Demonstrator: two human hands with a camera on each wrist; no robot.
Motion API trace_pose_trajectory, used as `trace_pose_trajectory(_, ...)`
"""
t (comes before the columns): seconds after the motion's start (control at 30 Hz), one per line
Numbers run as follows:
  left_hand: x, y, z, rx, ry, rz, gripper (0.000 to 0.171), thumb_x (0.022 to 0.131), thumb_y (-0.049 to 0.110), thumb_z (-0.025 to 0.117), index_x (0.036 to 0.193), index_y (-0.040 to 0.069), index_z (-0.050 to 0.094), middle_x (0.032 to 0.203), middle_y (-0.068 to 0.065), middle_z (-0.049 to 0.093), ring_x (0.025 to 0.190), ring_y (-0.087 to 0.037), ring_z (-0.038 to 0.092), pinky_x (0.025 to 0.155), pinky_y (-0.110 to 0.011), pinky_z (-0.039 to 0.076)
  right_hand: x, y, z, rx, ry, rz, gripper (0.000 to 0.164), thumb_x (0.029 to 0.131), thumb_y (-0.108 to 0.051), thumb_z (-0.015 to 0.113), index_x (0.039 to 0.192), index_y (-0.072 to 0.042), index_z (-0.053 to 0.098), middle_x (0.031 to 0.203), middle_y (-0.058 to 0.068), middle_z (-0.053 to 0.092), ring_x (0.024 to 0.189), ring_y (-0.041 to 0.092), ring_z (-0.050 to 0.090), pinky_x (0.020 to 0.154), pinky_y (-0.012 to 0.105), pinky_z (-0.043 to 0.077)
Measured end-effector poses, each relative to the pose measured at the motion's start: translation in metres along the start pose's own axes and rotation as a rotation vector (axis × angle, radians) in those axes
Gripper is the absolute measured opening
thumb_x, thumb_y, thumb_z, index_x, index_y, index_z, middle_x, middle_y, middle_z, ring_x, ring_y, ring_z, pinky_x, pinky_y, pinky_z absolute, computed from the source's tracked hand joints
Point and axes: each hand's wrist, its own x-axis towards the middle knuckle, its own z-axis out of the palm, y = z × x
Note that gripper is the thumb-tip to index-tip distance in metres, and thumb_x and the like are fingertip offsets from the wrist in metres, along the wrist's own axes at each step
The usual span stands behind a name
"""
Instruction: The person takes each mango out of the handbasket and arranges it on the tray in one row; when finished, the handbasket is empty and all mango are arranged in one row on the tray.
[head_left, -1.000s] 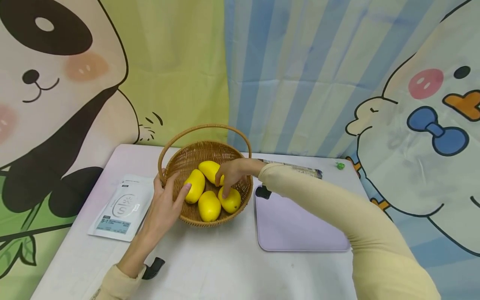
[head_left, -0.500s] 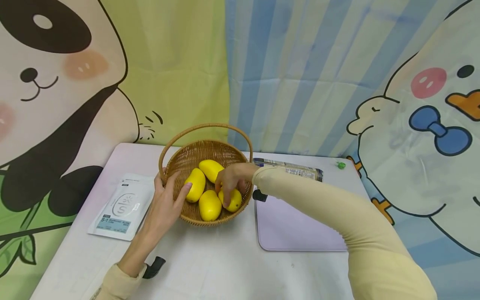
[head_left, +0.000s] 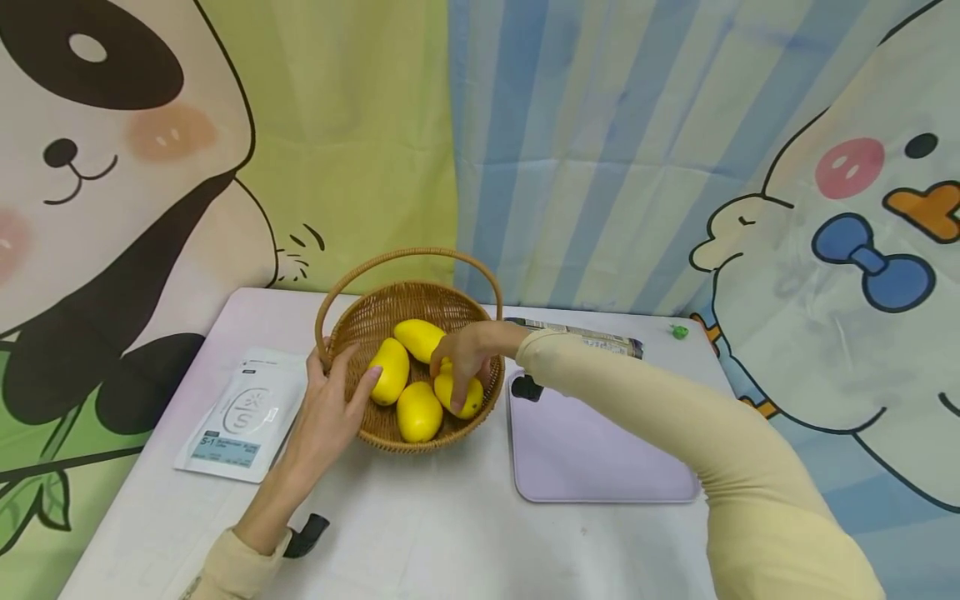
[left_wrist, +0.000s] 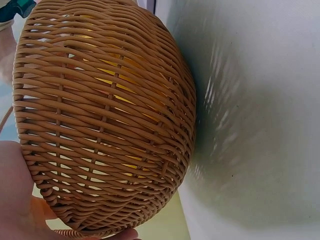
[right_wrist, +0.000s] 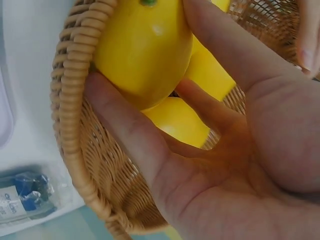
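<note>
A brown wicker basket (head_left: pixel 420 446) with a tall hoop handle stands on the white table and holds several yellow mangoes. My left hand (head_left: pixel 330 408) grips its left rim; in the left wrist view the woven side (left_wrist: pixel 110 115) fills much of the picture, yellow showing through the gaps. Reaching in from the right, my right hand (head_left: pixel 468 354) has thumb and fingers around the rightmost mango (head_left: pixel 459 396). In the right wrist view, that mango (right_wrist: pixel 142 55) sits between thumb and fingers, its green stem spot at the top. Other mangoes (head_left: pixel 390 372) lie close beside it.
A white pouch (head_left: pixel 243 414) with a blue label lies left of the basket. To the right are a lilac tray (head_left: pixel 600 467), a long printed packet (head_left: pixel 600 340) behind it, and a small green object (head_left: pixel 679 332). A printed curtain (head_left: pixel 585 150) hangs behind the table.
My right hand's fingers have settled farther around the rightmost mango, which has turned and shifted slightly. The left hand stays on the basket rim.
</note>
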Motion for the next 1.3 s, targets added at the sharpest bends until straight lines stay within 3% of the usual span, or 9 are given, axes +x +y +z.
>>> trace_pose_trajectory(0.2,-0.001,0.001,-0.001,-0.003,-0.008,-0.001,0.069,0.104,0.055,0.046,0.155,0.009,0.039,0.164,-0.029,0.006,0.133,-0.054,0.045,0.102,-0.067,0.044,-0.015,0.001,-0.004,0.059,0.053,-0.057,0.083,0.082,-0.027,0.087,0.153,-0.019,0.044,0.169,0.011,0.016,0.139,0.027,0.045,0.088,0.037,0.06)
trace_pose_trajectory(0.47,-0.001,-0.001,-0.001,-0.007,-0.01,0.01,0.069,0.104,0.055,0.046,0.154,0.008,0.039,0.164,-0.03,0.006,0.131,-0.054,0.046,0.101,-0.067,0.045,-0.044,0.014,-0.002,0.055,0.207,-0.184,0.081,0.085,-0.031,0.084,0.153,-0.017,0.043,0.164,0.007,0.032,0.111,0.024,0.061,0.09,0.036,0.057)
trace_pose_trajectory(0.67,-0.001,-0.001,-0.001,-0.011,-0.008,0.022,0.068,0.104,0.054,0.046,0.154,0.008,0.039,0.164,-0.03,0.005,0.131,-0.055,0.046,0.101,-0.067,0.045,-0.077,0.028,0.004,0.115,0.302,-0.214,0.08,0.084,-0.035,0.085,0.153,-0.027,0.044,0.161,0.003,0.037,0.135,0.027,0.05,0.108,0.042,0.047)
trace_pose_trajectory(0.7,-0.001,-0.001,-0.001,-0.011,-0.008,0.024,0.068,0.104,0.054,0.046,0.155,0.008,0.039,0.164,-0.03,0.005,0.131,-0.055,0.046,0.1,-0.067,0.045,-0.083,0.031,0.006,0.126,0.319,-0.213,0.08,0.084,-0.036,0.085,0.152,-0.029,0.045,0.162,0.002,0.037,0.137,0.026,0.047,0.108,0.042,0.046)
trace_pose_trajectory(0.87,-0.001,-0.001,-0.001,-0.011,-0.007,0.017,0.068,0.104,0.054,0.046,0.155,0.009,0.039,0.164,-0.03,0.006,0.129,-0.054,0.048,0.1,-0.067,0.046,-0.107,0.049,0.018,0.216,0.376,-0.243,0.079,0.084,-0.036,0.085,0.152,-0.032,0.044,0.161,-0.002,0.036,0.119,0.027,0.06,0.089,0.037,0.056)
trace_pose_trajectory(1.07,-0.001,-0.003,-0.001,-0.015,-0.007,0.016,0.068,0.104,0.055,0.046,0.154,0.009,0.04,0.165,-0.028,0.006,0.128,-0.052,0.049,0.099,-0.066,0.047,-0.126,0.074,0.039,0.36,0.449,-0.286,0.08,0.084,-0.035,0.085,0.152,-0.033,0.043,0.16,-0.007,0.036,0.13,0.033,0.057,0.092,0.041,0.057)
trace_pose_trajectory(1.3,0.0,-0.002,-0.001,-0.016,-0.005,0.022,0.067,0.104,0.053,0.047,0.154,0.01,0.04,0.165,-0.028,0.006,0.127,-0.052,0.049,0.099,-0.066,0.046,-0.131,0.103,0.065,0.493,0.573,-0.265,0.082,0.083,-0.036,0.085,0.152,-0.035,0.042,0.162,-0.007,0.033,0.136,0.041,0.051,0.095,0.048,0.056)
